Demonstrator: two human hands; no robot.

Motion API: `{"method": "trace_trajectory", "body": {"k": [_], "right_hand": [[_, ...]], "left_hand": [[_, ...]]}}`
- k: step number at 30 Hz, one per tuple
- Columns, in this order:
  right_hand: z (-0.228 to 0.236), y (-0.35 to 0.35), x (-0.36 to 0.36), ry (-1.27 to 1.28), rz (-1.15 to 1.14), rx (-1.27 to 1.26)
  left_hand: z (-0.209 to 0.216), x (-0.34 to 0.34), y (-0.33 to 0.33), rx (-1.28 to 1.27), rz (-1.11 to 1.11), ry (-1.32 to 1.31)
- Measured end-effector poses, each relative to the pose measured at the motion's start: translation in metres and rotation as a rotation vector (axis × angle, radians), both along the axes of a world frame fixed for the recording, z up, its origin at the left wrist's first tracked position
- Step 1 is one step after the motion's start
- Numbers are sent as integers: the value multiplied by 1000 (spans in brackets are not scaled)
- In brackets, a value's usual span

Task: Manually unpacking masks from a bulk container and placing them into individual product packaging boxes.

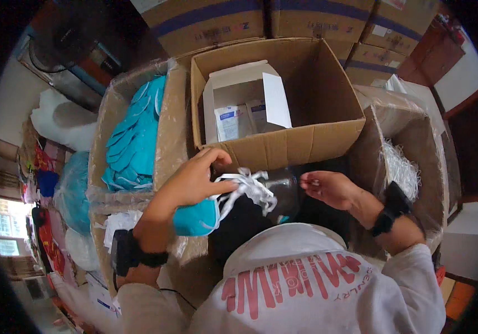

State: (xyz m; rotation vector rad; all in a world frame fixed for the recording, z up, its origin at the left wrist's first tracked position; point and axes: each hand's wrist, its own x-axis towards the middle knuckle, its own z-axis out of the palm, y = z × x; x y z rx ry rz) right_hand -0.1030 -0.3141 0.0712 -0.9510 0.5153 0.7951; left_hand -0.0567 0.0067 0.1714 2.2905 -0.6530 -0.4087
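My left hand (197,175) is in front of the large open carton, with thumb and fingers closed on a bunch of white straps (248,189). A teal cup-shaped face mask (195,218) hangs under this hand, close to my wrist; the straps loop down beside it. My right hand (333,190) is a short way to the right, apart from the straps. Its fingers are curled in, and something small and pale may be at the fingertips, too small to name. Between the hands, above my lap, a clear see-through thing (282,192) shows in part.
The open carton (289,146) holds a white box (212,106) with packets (234,123). Teal masks (133,142) fill the box at left. White straps (401,170) lie in the box at right. Taped cartons (322,19) stand behind. A fan (55,50) is far left.
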Motion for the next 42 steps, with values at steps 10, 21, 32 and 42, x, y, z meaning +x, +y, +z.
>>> {"method": "trace_trajectory", "body": {"k": [10, 21, 32, 42], "right_hand": [[-78, 45, 24, -220, 134, -201], [55, 102, 37, -908, 685, 66], [110, 142, 41, -1236, 241, 167], [141, 138, 6, -1920, 491, -122]], "left_hand": [[-12, 15, -25, -264, 112, 267], [4, 5, -28, -412, 236, 188], [-87, 16, -41, -787, 593, 191], [-59, 73, 10, -566, 1002, -402]]}}
